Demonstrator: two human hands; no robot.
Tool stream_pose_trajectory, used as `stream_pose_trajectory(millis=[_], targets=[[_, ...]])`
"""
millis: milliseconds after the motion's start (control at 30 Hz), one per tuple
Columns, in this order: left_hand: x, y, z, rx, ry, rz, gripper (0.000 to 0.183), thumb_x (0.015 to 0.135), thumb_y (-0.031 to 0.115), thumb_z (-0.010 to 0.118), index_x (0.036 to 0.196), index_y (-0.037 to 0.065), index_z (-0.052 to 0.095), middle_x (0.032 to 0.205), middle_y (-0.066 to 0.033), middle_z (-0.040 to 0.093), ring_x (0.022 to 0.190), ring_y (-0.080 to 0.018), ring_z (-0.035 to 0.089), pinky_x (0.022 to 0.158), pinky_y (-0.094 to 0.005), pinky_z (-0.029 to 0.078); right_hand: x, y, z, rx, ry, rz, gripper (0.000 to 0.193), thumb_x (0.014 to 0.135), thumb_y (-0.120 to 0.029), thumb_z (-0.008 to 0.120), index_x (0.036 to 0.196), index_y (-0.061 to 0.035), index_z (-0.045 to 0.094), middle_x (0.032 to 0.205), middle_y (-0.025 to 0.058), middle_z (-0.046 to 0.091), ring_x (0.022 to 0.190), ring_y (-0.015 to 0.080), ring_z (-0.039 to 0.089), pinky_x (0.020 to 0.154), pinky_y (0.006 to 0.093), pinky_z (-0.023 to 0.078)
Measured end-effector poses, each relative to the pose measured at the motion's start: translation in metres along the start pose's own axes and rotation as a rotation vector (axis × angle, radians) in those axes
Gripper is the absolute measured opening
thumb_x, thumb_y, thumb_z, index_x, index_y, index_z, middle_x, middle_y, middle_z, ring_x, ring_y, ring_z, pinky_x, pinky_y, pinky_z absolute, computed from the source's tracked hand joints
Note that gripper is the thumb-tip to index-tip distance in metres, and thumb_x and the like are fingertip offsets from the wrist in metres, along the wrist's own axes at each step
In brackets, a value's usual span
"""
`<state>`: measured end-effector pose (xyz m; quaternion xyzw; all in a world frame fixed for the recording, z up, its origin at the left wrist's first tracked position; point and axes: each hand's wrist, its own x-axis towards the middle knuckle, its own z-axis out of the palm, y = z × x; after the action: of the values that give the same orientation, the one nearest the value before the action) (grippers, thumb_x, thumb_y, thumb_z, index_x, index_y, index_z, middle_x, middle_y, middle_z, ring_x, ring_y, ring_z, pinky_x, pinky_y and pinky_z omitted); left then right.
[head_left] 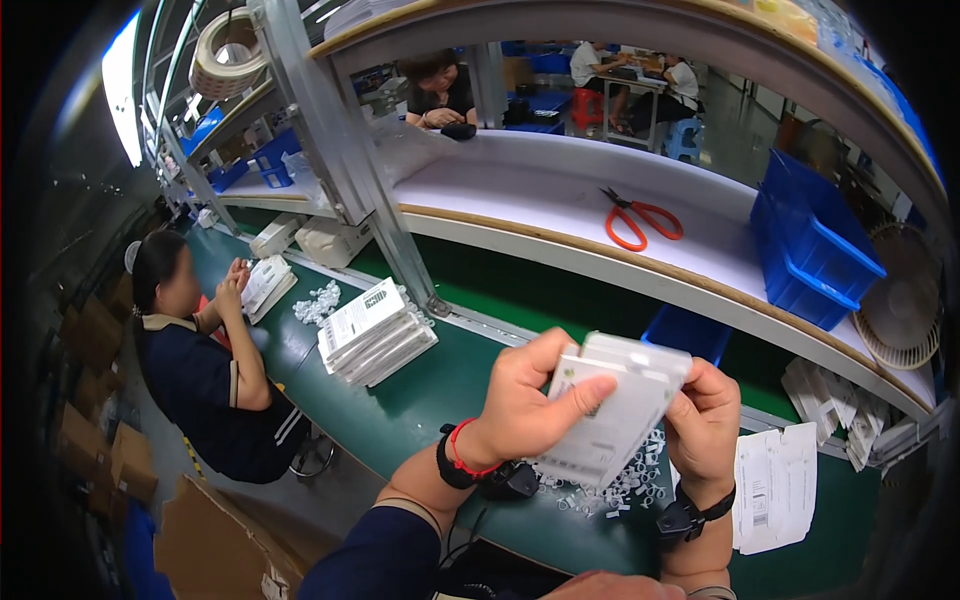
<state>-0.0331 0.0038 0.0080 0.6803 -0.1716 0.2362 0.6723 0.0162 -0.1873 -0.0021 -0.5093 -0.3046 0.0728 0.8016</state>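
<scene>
In front of me I hold up a white, flat printed package (pixel 612 432), tilted, with a second white layer showing behind its upper edge. My left hand (pixel 512 402) is closed round its left side, thumb across the front. My right hand (pixel 704 425) pinches the package's upper right corner, where the surface looks shiny and clear. Whether that is film or a separate sleeve I cannot tell. Beneath the package, many small clear plastic pieces (pixel 625 490) are scattered on the green table (pixel 410 425). A flattened white carton (pixel 776 490) lies right of my right hand.
A stack of white flat packages (pixel 372 335) stands left, beside a pile of clear pieces (pixel 318 302). A co-worker (pixel 205 360) sits farther left. On the shelf (pixel 500 185) lie red-handled scissors (pixel 640 222) and blue bins (pixel 808 240). White cartons (pixel 835 405) lean below; a fan (pixel 900 295) stands right.
</scene>
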Motion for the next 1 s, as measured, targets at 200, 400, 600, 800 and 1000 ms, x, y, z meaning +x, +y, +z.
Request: stream_pose_trajectory(millis=[200, 400, 600, 800, 1000], targets=[[0.002, 0.0, 0.0, 0.056, 0.336, 0.28, 0.012, 0.089, 0.007, 0.065, 0.088, -0.001, 0.055, 0.078, -0.0052, 0.065, 0.07, -0.0044, 0.057, 0.06, -0.0208, 0.046, -0.001, 0.005, 0.009, -0.183, -0.201, 0.241, 0.02, 0.091, -0.005, 0.059, 0.107, 0.0062, 0.062, 0.092, 0.0077, 0.067, 0.081, 0.008, 0.059, 0.073, 0.0224, 0.048], [0.012, 0.009, -0.013, -0.695, -0.065, -0.153, 0.076, 0.076, 0.039, 0.078, 0.13, -0.001, 0.042, 0.123, -0.0161, 0.054, 0.109, -0.0189, 0.057, 0.092, -0.0328, 0.046, 0.0, -0.004, 0.013, -0.125, -0.27, 0.357, 0.026, 0.09, -0.006, 0.06, 0.111, 0.0087, 0.06, 0.102, 0.0112, 0.066, 0.091, 0.0125, 0.06, 0.083, 0.026, 0.048], [0.014, 0.008, -0.015, -0.926, -0.558, -0.322, 0.13, 0.049, 0.05, 0.09, 0.146, -0.001, 0.019, 0.134, -0.0208, 0.046, 0.125, -0.031, 0.047, 0.107, -0.0421, 0.035, -0.003, 0.001, 0.023, 0.053, -0.333, 0.382, 0.029, 0.089, -0.007, 0.062, 0.114, 0.0085, 0.06, 0.106, 0.0076, 0.064, 0.093, 0.0108, 0.059, 0.084, 0.0248, 0.046], [0.009, 0.008, -0.009, -0.882, -0.454, -0.33, 0.131, 0.042, 0.049, 0.093, 0.143, -0.001, 0.026, 0.127, -0.0174, 0.051, 0.122, -0.0277, 0.049, 0.106, -0.0416, 0.037, 0.0, -0.005, 0.014, -0.313, -0.42, 0.273, 0.026, 0.082, -0.015, 0.073, 0.098, 0.0041, 0.067, 0.091, 0.0085, 0.066, 0.074, 0.0098, 0.06, 0.064, 0.024, 0.045], [0.008, 0.005, -0.007, -0.888, -0.476, -0.331, 0.132, 0.043, 0.05, 0.093, 0.144, -0.001, 0.024, 0.127, -0.0171, 0.051, 0.121, -0.0268, 0.049, 0.105, -0.0404, 0.037, 0.003, 0.004, 0.013, -0.52, -0.446, -0.001, 0.035, 0.076, -0.022, 0.078, 0.102, 0.0004, 0.068, 0.094, 0.0118, 0.067, 0.086, 0.0196, 0.067, 0.075, 0.0276, 0.05]])
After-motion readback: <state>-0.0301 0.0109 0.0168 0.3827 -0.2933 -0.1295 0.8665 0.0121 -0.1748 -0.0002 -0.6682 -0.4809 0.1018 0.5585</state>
